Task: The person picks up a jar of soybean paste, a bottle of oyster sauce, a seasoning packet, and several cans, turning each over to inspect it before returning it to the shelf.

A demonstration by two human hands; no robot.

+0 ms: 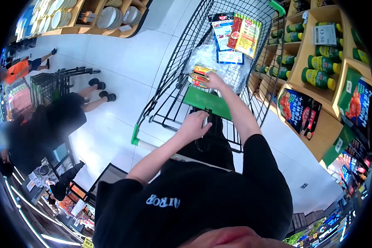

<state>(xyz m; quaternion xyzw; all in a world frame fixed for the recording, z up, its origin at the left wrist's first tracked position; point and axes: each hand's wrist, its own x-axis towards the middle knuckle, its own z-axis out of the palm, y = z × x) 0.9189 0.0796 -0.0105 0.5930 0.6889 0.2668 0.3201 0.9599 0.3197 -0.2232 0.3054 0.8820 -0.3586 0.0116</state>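
The black shirt [163,201] reads "AIROR"; a shelf price tag [324,35] reads "13.50".

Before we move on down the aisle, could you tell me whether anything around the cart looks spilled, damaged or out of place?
Nothing stands out. The packets lie flat in the cart, the right hand holds a small packet over a clear bag, and the shelf bottles look orderly.

The small yellow-and-red packet [199,75] — gripped at one end — sits roughly level over a clear plastic bag [235,73] inside the black wire cart [168,66].
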